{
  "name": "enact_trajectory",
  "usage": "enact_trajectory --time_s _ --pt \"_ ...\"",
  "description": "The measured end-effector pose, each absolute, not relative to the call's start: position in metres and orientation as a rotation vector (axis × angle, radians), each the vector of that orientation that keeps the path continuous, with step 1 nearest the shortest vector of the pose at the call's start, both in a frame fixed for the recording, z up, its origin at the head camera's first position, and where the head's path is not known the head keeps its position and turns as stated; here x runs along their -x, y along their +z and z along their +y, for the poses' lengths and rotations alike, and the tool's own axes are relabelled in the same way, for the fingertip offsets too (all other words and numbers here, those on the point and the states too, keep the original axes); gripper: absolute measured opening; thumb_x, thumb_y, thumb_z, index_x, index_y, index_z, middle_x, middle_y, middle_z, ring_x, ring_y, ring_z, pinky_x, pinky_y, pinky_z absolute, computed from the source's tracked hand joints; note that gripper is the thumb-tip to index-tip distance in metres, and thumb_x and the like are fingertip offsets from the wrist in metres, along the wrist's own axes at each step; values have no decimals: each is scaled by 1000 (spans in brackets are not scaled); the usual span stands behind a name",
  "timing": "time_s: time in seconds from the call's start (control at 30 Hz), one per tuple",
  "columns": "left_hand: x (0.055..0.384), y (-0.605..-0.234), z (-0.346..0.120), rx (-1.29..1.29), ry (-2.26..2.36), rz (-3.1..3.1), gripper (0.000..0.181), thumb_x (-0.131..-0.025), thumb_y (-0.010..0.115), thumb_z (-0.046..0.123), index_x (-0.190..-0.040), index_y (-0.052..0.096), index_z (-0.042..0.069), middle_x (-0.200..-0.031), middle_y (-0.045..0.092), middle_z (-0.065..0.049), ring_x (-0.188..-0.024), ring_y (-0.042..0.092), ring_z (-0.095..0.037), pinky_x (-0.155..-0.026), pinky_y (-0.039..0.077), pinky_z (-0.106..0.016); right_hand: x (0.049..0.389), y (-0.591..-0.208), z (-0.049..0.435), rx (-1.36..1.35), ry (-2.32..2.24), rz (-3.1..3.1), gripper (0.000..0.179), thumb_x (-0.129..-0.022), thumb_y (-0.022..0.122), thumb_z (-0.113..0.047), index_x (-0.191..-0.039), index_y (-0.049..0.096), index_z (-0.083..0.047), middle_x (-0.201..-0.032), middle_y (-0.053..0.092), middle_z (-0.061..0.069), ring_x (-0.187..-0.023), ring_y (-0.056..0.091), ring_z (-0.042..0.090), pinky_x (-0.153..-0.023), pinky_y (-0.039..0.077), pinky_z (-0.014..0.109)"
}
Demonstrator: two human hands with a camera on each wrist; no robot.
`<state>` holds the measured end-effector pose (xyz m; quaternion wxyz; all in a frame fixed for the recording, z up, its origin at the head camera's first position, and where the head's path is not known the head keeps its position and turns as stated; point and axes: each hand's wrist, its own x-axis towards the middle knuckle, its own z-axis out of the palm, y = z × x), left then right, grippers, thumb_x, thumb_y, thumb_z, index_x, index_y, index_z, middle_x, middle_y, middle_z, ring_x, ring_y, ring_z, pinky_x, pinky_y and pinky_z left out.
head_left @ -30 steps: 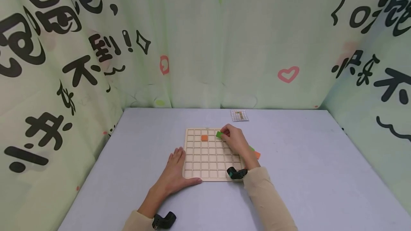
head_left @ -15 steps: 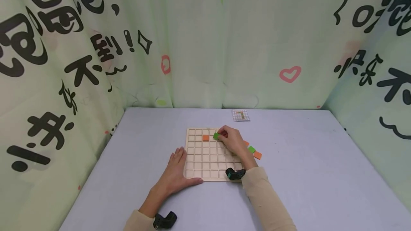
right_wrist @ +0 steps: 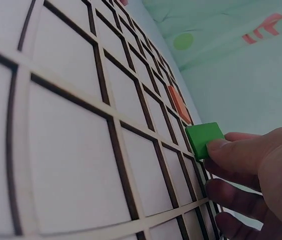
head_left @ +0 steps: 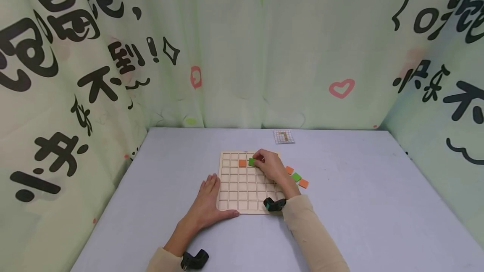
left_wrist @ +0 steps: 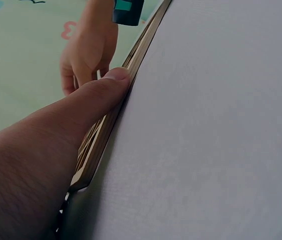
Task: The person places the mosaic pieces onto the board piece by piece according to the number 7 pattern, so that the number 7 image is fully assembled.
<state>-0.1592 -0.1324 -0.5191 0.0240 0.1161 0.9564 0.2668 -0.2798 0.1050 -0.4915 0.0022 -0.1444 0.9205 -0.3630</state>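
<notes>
A wooden grid board (head_left: 242,187) of square cells lies on the table. One orange square tile (head_left: 242,163) sits in a cell near its far edge. My right hand (head_left: 270,165) pinches a green square tile (right_wrist: 204,140) between thumb and fingers, close over the cell just right of the orange tile. My left hand (head_left: 206,200) rests spread at the board's near left corner, its thumb (left_wrist: 100,90) along the front edge and its straight fingers by the left side.
Right of the board, partly beside the right forearm, lie an orange tile (head_left: 303,183), a green tile (head_left: 296,177) and another orange tile (head_left: 289,170). A small pattern card (head_left: 284,137) lies beyond the board at the table's back. Printed curtains (head_left: 295,53) surround the table.
My right hand has moved left and slightly nearer with the green tile, bringing it beside the orange tile on the board. The loose tiles at right show more fully. My left hand stays put.
</notes>
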Motion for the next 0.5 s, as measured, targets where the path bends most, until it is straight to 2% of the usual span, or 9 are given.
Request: enact_trajectory --time_s 0.5 --pt "160 -522 -133 -343 810 2964 126 -71 71 77 -156 25 -5 -166 20 -22 -157 14 -35 -128 15 -50 281 -493 101 493 -1073 2904 19 -98 65 -18 -114 70 -9 -107 71 8 -98 65 24 -89 56 43"
